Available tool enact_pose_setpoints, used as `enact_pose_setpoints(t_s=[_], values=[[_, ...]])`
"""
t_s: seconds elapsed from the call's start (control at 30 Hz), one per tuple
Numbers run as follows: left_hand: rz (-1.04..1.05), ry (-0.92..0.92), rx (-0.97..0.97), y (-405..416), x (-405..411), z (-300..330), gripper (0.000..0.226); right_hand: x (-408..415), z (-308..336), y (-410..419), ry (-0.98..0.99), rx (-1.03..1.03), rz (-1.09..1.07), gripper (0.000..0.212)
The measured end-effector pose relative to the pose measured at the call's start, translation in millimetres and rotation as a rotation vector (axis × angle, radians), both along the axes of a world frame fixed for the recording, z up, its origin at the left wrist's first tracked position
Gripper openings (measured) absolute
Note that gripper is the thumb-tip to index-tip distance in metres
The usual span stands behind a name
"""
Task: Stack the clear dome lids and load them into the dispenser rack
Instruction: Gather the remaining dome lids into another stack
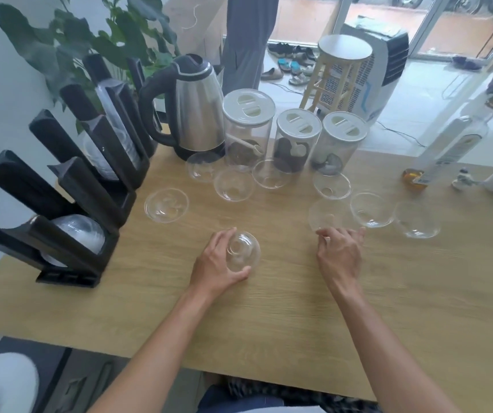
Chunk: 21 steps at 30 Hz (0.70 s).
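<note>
Your left hand (220, 263) is wrapped round a clear dome lid (243, 251), thumb near side, fingers (224, 238) far side, lid tipped w/ its small round top hole facing you. It sits just above or on the wooden table (269, 323), can't tell which. Your right hand (340, 251) has fingers curled down at the rim of another lid (327, 217); looks like they touch it, but blur hides whether it's pinched. Seven more lids lie loose, rim up, thin and see-through, approx. in a band across the table's far half. Black dispenser rack (69, 186) stands at the left edge, w/ stacked lids (81, 234) in its nearest slot and more further back.
</note>
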<state>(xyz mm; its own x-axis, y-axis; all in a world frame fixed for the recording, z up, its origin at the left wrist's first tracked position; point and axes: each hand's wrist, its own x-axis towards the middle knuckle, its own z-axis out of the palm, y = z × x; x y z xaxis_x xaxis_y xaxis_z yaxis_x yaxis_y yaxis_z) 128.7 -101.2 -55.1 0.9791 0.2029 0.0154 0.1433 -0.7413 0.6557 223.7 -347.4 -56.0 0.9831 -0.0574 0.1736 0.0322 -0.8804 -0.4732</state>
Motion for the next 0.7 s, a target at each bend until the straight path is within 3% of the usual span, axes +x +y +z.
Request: enact_pose_setpoints(t_s=[0.2, 0.4, 0.5, 0.7], values=[[-0.084, 0.011, 0.004, -15.9, 21.3, 1.6, 0.097, 1.0, -5.5, -5.1, 0.033, -0.096, 0.086, 0.033], [-0.153, -0.006, -0.033, -14.0, 23.9, 4.4, 0.112, -2.3, 6.4, -0.6, -0.08, -0.057, 0.05, 0.014], [-0.133, -0.054, -0.073, -9.6, 22.9, 16.9, 0.113, -13.5, 37.0, 16.8, -0.054, 0.256, 0.096, 0.012], [-0.18, -0.163, -0.211, -3.3, 26.8, 46.4, 0.112, -29.8, 90.5, 43.8, 0.415, 1.044, 0.123, 0.047]])
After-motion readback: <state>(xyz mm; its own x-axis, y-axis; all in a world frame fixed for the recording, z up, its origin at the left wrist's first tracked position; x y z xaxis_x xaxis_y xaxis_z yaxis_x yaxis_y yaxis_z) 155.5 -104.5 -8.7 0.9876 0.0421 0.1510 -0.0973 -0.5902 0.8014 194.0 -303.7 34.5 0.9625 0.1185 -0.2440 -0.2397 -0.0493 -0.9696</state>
